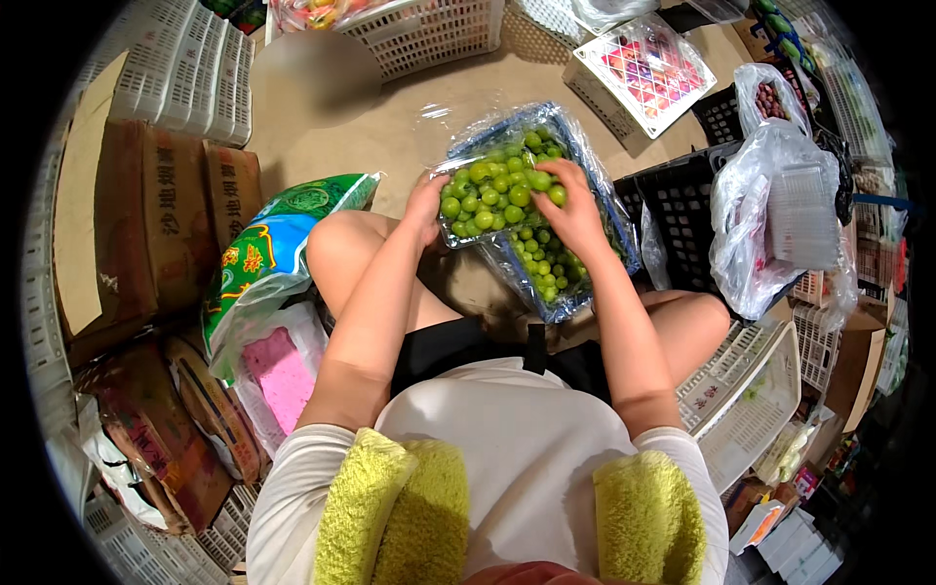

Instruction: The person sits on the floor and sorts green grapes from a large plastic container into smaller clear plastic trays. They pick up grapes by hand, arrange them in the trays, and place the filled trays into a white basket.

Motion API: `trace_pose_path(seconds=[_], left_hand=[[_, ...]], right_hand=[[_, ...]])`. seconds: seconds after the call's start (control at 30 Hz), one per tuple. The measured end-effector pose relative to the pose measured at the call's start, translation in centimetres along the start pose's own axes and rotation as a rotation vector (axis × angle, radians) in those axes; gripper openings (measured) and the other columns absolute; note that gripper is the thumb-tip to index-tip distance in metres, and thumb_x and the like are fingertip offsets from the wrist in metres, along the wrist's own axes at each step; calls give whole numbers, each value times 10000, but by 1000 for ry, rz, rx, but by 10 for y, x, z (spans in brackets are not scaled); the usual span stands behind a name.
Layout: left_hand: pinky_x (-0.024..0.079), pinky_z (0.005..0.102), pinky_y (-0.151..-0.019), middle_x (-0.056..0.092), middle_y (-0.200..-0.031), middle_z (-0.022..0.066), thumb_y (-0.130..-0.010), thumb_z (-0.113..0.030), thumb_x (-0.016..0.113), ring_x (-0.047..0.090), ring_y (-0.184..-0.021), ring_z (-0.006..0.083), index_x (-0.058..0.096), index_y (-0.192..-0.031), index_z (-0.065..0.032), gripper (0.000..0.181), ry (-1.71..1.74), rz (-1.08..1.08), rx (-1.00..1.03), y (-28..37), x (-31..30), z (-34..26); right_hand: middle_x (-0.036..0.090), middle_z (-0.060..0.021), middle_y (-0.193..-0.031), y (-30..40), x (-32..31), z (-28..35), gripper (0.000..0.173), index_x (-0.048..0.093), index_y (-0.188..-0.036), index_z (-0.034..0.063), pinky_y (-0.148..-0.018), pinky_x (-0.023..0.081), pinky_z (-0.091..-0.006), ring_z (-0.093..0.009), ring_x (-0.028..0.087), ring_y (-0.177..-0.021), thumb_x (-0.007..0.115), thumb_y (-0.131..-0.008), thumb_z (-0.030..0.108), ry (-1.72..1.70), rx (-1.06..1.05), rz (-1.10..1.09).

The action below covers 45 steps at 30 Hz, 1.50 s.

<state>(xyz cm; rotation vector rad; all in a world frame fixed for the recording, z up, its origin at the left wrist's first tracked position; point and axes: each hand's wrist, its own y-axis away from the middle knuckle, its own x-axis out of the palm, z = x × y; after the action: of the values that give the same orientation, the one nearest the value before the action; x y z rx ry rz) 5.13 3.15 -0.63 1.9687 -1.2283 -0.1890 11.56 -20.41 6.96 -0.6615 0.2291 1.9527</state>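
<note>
A clear plastic clamshell box [459, 235] full of green grapes [484, 219] is tilted in front of me, its lid raised on the far side. My left hand [425, 205] grips the box's left edge. On the right, my right hand [570, 201] has its thumb and fingers around a green grape [540, 180] at the box's right side. Beneath the box stands a blue crate [621, 232] lined with clear plastic film, with more green grapes [545, 270] in it.
At right, a black crate [676, 212] bears a plastic bag with stacked clear containers [804, 216]. A white basket [439, 36] and a box under a white lattice [643, 73] stand beyond. Cardboard boxes [179, 212] and a green sack [292, 219] are at left.
</note>
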Motion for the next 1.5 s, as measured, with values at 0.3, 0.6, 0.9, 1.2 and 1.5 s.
trace_pose_path(seconds=[0.3,0.6,0.9,1.2,1.5], left_hand=[[568,381,-775,632,-1104,151,-968,-178,431,659,-921,256,547,-1245,-73,319,101,0,-22,30,20,-22],[568,384,-770,646,-1083,149,-962,-175,444,665,-925,258,574,-1220,-79,304,79,-22,-68,35,23,-25],[567,399,-694,635,-1093,111,-965,-207,450,655,-897,241,527,-1227,-115,288,98,51,-39,17,10,-11],[561,392,-680,641,-1085,106,-963,-209,455,655,-909,237,524,-1235,-105,300,90,44,-26,20,14,-11],[548,361,-789,633,-1112,100,-970,-182,466,635,-958,216,568,-1208,-98,271,135,96,9,11,7,-5]], right_hand=[[612,-134,-1175,-21,13,3,401,600,-1192,94,-959,455,-356,-283,583,-1115,620,-795,42,-125,180,145],[615,-124,-1185,-36,28,-6,425,587,-1218,78,-930,464,-335,-237,605,-1068,626,-796,53,-146,165,-21],[601,-160,-1143,-26,8,0,414,596,-1141,73,-972,432,-404,-361,528,-1104,627,-735,4,205,-11,97],[627,-162,-1094,-11,11,-11,430,587,-1242,103,-924,467,-369,-300,591,-1059,676,-824,144,163,-103,127],[563,-82,-1008,2,20,22,335,560,-1106,57,-816,486,-300,-186,545,-971,705,-811,122,-164,244,26]])
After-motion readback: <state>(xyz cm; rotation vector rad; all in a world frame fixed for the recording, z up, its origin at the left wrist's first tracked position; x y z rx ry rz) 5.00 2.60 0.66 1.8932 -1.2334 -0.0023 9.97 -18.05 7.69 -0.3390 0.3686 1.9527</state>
